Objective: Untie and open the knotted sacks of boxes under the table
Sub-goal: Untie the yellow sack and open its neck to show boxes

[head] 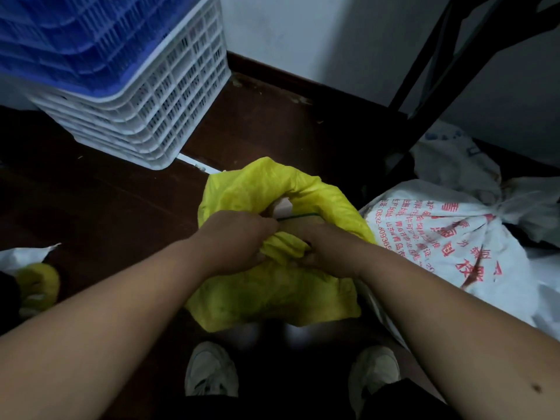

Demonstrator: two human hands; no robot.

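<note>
Yellow sack (272, 286) sits on the dark floor (121, 189) right in front of me, just beyond my shoes (211, 369). Left hand (235, 241) has its fingers curled on the bunched neck, pinching a thin green tie (298, 215) that runs off to the right. Right hand (324, 248) grips the gathered yellow folds just beside it, fingers tucked in. A pale box corner (281, 206) shows in the mouth. To the right, touching it, a white sack (448, 237) with red print, knotted. Far left, stacked crates (145, 95).
</note>
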